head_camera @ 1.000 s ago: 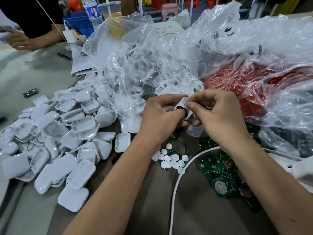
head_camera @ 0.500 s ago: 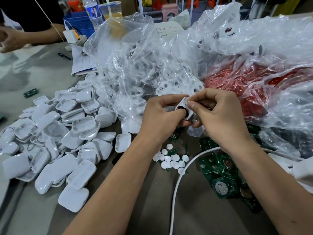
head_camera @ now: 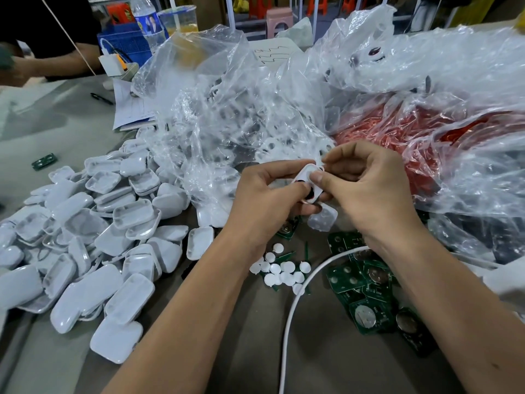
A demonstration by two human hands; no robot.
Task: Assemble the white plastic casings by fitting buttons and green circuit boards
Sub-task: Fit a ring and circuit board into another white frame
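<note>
Right thumb has slid up onto the casing since earlier — both hands, left hand and right hand, pinch it above the bench's middle. Press the button square — no tilting.

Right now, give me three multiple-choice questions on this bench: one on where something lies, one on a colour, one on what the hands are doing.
1. The loose pile of white casings lies:
A left of the hands
B inside the red bag
C on the paper

2. The circuit boards are:
A blue
B green
C yellow

3. The left hand and right hand:
A rest flat
B both grip one casing
C hold a pen

Answers: 1 A, the pile spreads over the left table. 2 B, green boards lie under the right wrist. 3 B, fingers of both pinch it.
</note>
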